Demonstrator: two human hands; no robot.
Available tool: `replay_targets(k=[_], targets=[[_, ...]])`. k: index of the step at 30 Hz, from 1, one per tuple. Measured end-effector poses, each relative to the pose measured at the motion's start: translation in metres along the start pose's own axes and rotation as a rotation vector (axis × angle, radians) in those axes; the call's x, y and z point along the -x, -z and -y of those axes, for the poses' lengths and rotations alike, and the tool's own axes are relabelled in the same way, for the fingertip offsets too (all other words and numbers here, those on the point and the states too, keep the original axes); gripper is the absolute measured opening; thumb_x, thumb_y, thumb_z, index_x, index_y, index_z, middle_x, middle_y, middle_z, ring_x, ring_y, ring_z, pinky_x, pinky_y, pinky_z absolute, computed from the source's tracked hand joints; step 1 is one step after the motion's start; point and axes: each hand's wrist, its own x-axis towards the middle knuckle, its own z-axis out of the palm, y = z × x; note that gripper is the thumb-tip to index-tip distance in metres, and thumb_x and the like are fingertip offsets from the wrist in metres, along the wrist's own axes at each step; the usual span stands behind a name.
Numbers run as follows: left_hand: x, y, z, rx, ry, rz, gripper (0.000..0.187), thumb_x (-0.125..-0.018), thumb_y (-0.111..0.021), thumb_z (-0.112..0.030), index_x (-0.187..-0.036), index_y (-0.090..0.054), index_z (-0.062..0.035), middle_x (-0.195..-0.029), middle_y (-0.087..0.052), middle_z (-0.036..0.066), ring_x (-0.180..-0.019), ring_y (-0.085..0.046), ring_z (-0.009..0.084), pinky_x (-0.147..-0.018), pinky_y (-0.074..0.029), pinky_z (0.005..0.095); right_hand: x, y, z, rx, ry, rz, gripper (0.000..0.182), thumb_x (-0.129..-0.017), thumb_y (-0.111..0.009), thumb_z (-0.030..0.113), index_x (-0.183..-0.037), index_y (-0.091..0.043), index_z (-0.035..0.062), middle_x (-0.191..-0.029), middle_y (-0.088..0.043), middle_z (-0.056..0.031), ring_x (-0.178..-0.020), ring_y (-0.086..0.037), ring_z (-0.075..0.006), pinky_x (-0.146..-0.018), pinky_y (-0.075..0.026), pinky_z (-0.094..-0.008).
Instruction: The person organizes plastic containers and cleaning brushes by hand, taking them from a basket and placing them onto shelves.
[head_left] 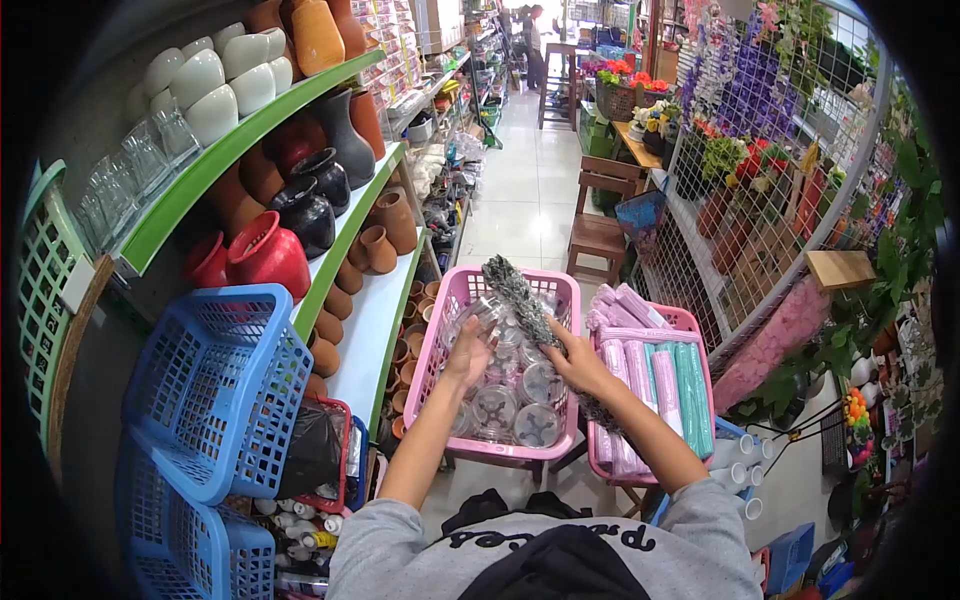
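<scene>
My right hand [582,366] is closed around a long, grey, fuzzy duster [520,300] that slants over a pink basket [568,420]. The duster's lower end passes behind my right forearm. My left hand [470,352] is held over the left side of that basket, palm turned inward and fingers apart, with nothing in it. Several clear round plastic containers [495,408] fill the basket under my hands. Just right of it, a second pink basket [705,372] holds pink and teal wrapped rolls [665,385].
Shelves at left carry white bowls [210,112], a red pot [265,255], black vases [303,215] and clay pots. Blue baskets [215,390] stand at lower left. A wooden chair [603,215] and a wire rack [740,200] with artificial flowers line the right of the tiled aisle [520,180]. A person [535,45] stands far back.
</scene>
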Motion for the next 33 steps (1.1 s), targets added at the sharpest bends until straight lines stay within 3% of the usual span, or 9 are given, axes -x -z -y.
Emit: replay_targets(k=[5, 9, 12, 14, 17, 25, 29, 31, 33], targets=[[0.003, -0.003, -0.022, -0.151, 0.149, -0.005, 0.058, -0.080, -0.068, -0.034, -0.128, -0.042, -0.0129, -0.115, -0.054, 0.002, -0.105, -0.051, 0.0149, -0.090, -0.041, 0.0340, 0.006, 0.010, 0.008, 0.020, -0.156, 0.067, 0.058, -0.083, -0.056, 0.011, -0.137, -0.036, 0.0098, -0.101, -0.060, -0.0282, -0.093, -0.059, -0.0415, -0.081, -0.046, -0.0421], [0.003, -0.010, -0.014, -0.026, 0.134, -0.081, 0.063, -0.079, -0.068, -0.034, -0.131, -0.038, -0.0131, -0.118, -0.052, 0.004, -0.106, -0.051, 0.0173, -0.094, -0.040, 0.0384, 0.011, 0.006, 0.024, 0.124, 0.109, -0.020, 0.061, -0.080, -0.055, 0.008, -0.137, -0.035, 0.0103, -0.103, -0.059, -0.0273, -0.091, -0.058, -0.0427, -0.079, -0.046, -0.0461], [0.005, -0.012, -0.012, -0.073, 0.078, -0.048, 0.055, -0.080, -0.062, -0.046, -0.123, -0.048, -0.0150, -0.117, -0.054, 0.006, -0.109, -0.050, 0.0213, -0.099, -0.038, 0.0416, 0.009, 0.010, 0.025, 0.153, 0.054, 0.073, 0.059, -0.081, -0.054, 0.008, -0.137, -0.035, 0.0098, -0.102, -0.059, -0.0270, -0.090, -0.058, -0.0428, -0.078, -0.046, -0.0456], [0.011, -0.019, -0.014, 0.106, 0.135, 0.053, 0.061, -0.080, -0.057, -0.055, -0.124, -0.047, -0.0150, -0.117, -0.054, 0.006, -0.109, -0.050, 0.0205, -0.100, -0.037, 0.0416, 0.004, 0.013, 0.020, 0.086, -0.200, 0.134, 0.059, -0.082, -0.054, 0.009, -0.137, -0.034, 0.0083, -0.103, -0.059, -0.0276, -0.090, -0.059, -0.0415, -0.080, -0.046, -0.0436], [0.010, -0.020, -0.015, 0.047, 0.088, 0.091, 0.067, -0.080, -0.051, -0.063, -0.126, -0.046, -0.0146, -0.120, -0.053, 0.006, -0.111, -0.050, 0.0202, -0.098, -0.037, 0.0408, 0.013, -0.006, 0.001, 0.027, 0.060, -0.044, 0.058, -0.084, -0.054, 0.011, -0.138, -0.034, 0.0067, -0.103, -0.059, -0.0286, -0.090, -0.062, -0.0382, -0.081, -0.047, -0.0390], [0.007, -0.033, -0.022, -0.178, 0.122, -0.018, 0.061, -0.088, -0.038, -0.062, -0.128, -0.043, -0.0155, -0.117, -0.056, 0.006, -0.110, -0.052, 0.0217, -0.092, -0.041, 0.0388, 0.014, 0.002, 0.011, -0.033, -0.075, -0.066, 0.058, -0.083, -0.054, 0.008, -0.137, -0.034, 0.0059, -0.108, -0.058, -0.0289, -0.100, -0.060, -0.0370, -0.084, -0.046, -0.0348], [0.008, -0.035, -0.006, -0.110, 0.080, -0.167, 0.055, -0.091, -0.041, -0.054, -0.128, -0.042, -0.0148, -0.126, -0.050, 0.007, -0.116, -0.049, 0.0204, -0.097, -0.039, 0.0407, 0.017, -0.001, 0.030, 0.161, 0.091, -0.090, 0.060, -0.079, -0.056, 0.007, -0.136, -0.036, 0.0110, -0.105, -0.061, -0.0198, -0.086, -0.060, -0.0398, -0.074, -0.050, -0.0428], [0.000, -0.034, -0.001, -0.129, 0.035, -0.073, 0.056, -0.088, -0.045, -0.055, -0.122, -0.047, -0.0103, -0.104, -0.057, 0.005, -0.094, -0.056, 0.0195, -0.091, -0.044, 0.0372, 0.019, -0.003, 0.043, 0.401, 0.150, 0.090, 0.064, -0.077, -0.056, 0.008, -0.137, -0.035, 0.0165, -0.090, -0.061, -0.0165, -0.075, -0.061, -0.0365, -0.064, -0.050, -0.0439], [0.001, -0.037, 0.002, -0.084, 0.006, -0.049, 0.057, -0.088, -0.047, -0.053, -0.122, -0.047, -0.0075, -0.109, -0.057, 0.005, -0.097, -0.056, 0.0191, -0.093, -0.043, 0.0360, 0.014, -0.005, 0.046, 0.317, 0.100, 0.064, 0.069, -0.073, -0.056, 0.005, -0.138, -0.036, 0.0189, -0.092, -0.061, -0.0169, -0.078, -0.060, -0.0371, -0.067, -0.049, -0.0441]])
